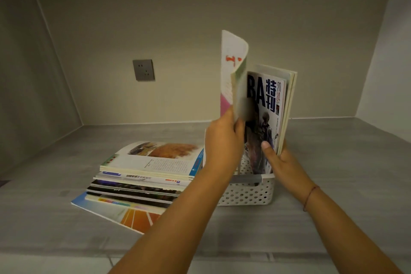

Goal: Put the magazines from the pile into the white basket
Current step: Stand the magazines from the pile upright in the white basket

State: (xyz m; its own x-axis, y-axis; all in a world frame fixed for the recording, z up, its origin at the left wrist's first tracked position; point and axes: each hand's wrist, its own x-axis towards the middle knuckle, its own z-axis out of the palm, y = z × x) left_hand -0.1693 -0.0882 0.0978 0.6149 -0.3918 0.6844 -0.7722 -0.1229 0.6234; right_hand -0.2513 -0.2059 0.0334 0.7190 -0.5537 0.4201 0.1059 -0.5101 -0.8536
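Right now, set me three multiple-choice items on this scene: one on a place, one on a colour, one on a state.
1. Where does the pile of magazines lie relative to the white basket?
A. to its left
B. to its right
C. inside it

2. What colour is the wall socket?
A. red
B. grey
C. blue

3. How do the magazines in the basket stand?
A. lying flat
B. rolled into a tube
C. upright on edge

Answers:
1. A: the pile rests on the grey surface left of the basket.
2. B: the socket plate is grey against the pale wall.
3. C: they rise upright out of the basket, the right hand steadying them while the left hand holds the pink and white magazine beside them.
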